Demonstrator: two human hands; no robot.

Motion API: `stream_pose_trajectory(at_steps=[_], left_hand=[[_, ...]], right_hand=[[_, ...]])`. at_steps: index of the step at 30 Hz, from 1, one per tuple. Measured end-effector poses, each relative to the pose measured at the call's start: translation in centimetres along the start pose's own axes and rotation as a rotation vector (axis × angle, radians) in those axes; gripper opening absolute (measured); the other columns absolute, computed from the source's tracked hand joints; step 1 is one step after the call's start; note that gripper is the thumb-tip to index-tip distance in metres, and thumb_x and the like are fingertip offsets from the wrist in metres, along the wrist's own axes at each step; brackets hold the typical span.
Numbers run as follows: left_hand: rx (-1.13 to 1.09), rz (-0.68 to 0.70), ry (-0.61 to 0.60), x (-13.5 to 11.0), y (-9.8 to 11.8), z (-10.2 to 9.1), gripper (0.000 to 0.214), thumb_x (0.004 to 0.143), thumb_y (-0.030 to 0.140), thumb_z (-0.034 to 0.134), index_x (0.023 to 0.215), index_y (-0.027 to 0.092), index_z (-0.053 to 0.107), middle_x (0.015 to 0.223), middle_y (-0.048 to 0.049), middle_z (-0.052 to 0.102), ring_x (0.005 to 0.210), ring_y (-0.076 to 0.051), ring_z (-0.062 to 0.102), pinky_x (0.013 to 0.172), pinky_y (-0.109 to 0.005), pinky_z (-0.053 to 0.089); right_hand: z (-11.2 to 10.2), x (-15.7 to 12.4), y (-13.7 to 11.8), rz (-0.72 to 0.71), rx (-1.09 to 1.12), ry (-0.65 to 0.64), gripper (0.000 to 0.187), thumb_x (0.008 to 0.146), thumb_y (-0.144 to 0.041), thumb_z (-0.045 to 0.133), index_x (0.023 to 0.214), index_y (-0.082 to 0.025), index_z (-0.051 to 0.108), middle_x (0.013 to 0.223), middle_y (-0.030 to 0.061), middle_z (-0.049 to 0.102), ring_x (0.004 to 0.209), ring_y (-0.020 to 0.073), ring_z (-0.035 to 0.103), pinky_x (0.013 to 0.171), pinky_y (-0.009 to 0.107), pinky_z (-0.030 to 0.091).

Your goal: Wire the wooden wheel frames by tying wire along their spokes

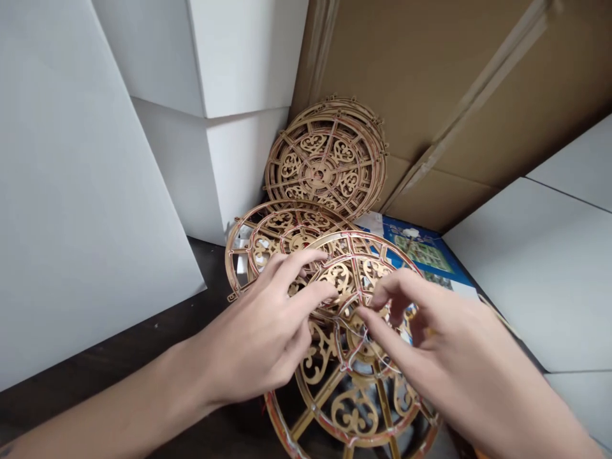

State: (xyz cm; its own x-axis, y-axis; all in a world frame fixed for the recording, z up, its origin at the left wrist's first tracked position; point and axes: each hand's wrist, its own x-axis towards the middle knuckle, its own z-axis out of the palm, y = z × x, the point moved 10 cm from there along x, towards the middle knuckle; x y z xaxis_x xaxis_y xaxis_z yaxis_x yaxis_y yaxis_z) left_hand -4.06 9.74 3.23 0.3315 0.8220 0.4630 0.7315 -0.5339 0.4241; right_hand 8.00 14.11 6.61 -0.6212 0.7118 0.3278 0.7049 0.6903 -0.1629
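A round wooden openwork wheel (351,408) with scroll patterns and thin red and white wires along its spokes is tilted up in front of me. My left hand (268,335) rests on its upper left part, fingers curled onto the fretwork. My right hand (444,357) is at the wheel's hub, thumb and forefinger pinched on the thin wires there. A second similar wheel (258,239) lies just behind it on the dark table (143,350).
A stack of more wooden wheels (327,159) leans against a brown cardboard box (454,95) at the back. White boxes (71,191) stand at left and right. A blue printed sheet (425,252) lies behind the wheel.
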Motion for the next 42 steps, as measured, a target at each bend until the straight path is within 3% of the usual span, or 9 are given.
stream_pose_trajectory(at_steps=[5,8,12,15,21,24,27,33,42], left_hand=[[-0.033,0.02,0.028,0.0,0.1,-0.2,0.043,0.088,0.004,0.042,0.127,0.018,0.05,0.15,-0.0117,0.029,0.141,-0.024,0.034,0.117,-0.04,0.034],[-0.055,0.046,0.093,0.1,0.3,-0.8,0.043,0.088,0.004,0.042,0.127,0.017,0.051,0.149,-0.0126,0.03,0.141,-0.023,0.034,0.117,-0.039,0.035],[-0.078,0.046,0.129,0.2,0.2,-0.9,0.042,0.088,0.003,0.042,0.125,0.019,0.051,0.149,-0.0118,0.031,0.14,-0.021,0.035,0.114,-0.035,0.038],[-0.09,0.05,0.152,0.3,0.1,-1.0,0.041,0.088,0.003,0.044,0.124,0.022,0.051,0.148,-0.0099,0.032,0.137,-0.02,0.038,0.11,-0.035,0.042],[0.005,-0.017,0.111,0.5,0.0,-0.5,0.045,0.09,0.008,0.044,0.131,0.025,0.047,0.153,-0.0099,0.028,0.142,-0.024,0.034,0.114,-0.045,0.04],[0.146,-0.037,0.046,0.9,0.5,-0.3,0.05,0.091,0.014,0.047,0.139,0.024,0.041,0.157,-0.0126,0.024,0.146,-0.03,0.026,0.115,-0.055,0.038],[0.265,0.045,0.028,1.6,2.2,-0.7,0.04,0.092,0.018,0.052,0.132,0.022,0.049,0.154,-0.0138,0.033,0.148,-0.035,0.019,0.115,-0.062,0.034],[0.313,0.093,-0.15,3.7,3.9,0.1,0.011,0.093,0.022,0.053,0.097,0.02,0.063,0.145,-0.0102,0.046,0.144,-0.033,0.027,0.114,-0.059,0.037],[0.372,0.101,-0.272,4.8,4.3,1.5,0.009,0.091,0.018,0.052,0.09,0.017,0.061,0.147,-0.0139,0.042,0.147,-0.034,0.022,0.116,-0.056,0.035]], right_hand=[[-3.4,-1.9,7.2,0.334,0.068,0.234,0.038,0.081,-0.063,0.06,0.095,-0.028,0.06,0.083,0.0013,0.068,0.064,0.0185,0.064,0.049,0.03,0.047],[-2.0,-3.4,11.6,0.546,0.274,0.236,0.058,0.07,-0.074,0.064,0.104,-0.026,0.06,0.104,0.0082,0.069,0.082,0.0255,0.068,0.058,0.035,0.055],[0.2,-3.8,14.0,0.572,0.494,0.217,0.062,0.077,-0.076,0.058,0.111,-0.025,0.058,0.118,0.0097,0.066,0.105,0.025,0.065,0.082,0.034,0.059],[0.5,-4.3,15.3,0.631,0.589,0.259,0.068,0.074,-0.079,0.059,0.114,-0.024,0.057,0.121,0.0116,0.065,0.112,0.0258,0.062,0.086,0.032,0.057],[2.5,-4.4,14.1,0.6,0.823,0.063,0.054,0.083,-0.072,0.054,0.1,-0.022,0.06,0.079,0.0045,0.065,0.07,0.0177,0.061,0.063,0.029,0.055],[2.4,-4.4,13.5,0.573,0.841,0.076,0.051,0.084,-0.07,0.056,0.097,-0.02,0.06,0.078,0.0036,0.063,0.068,0.0156,0.057,0.06,0.026,0.05],[1.9,-4.3,13.3,0.556,0.818,0.096,0.05,0.085,-0.068,0.057,0.094,-0.02,0.06,0.083,0.0047,0.064,0.07,0.0156,0.056,0.062,0.025,0.048],[1.5,-4.2,13.1,0.549,0.813,0.083,0.046,0.089,-0.066,0.053,0.097,-0.02,0.06,0.082,0.003,0.063,0.076,0.0166,0.058,0.066,0.025,0.047],[1.5,-4.3,13.3,0.526,0.82,0.095,0.039,0.091,-0.058,0.054,0.098,-0.021,0.063,0.08,0.0036,0.064,0.07,0.0174,0.059,0.067,0.03,0.05]])
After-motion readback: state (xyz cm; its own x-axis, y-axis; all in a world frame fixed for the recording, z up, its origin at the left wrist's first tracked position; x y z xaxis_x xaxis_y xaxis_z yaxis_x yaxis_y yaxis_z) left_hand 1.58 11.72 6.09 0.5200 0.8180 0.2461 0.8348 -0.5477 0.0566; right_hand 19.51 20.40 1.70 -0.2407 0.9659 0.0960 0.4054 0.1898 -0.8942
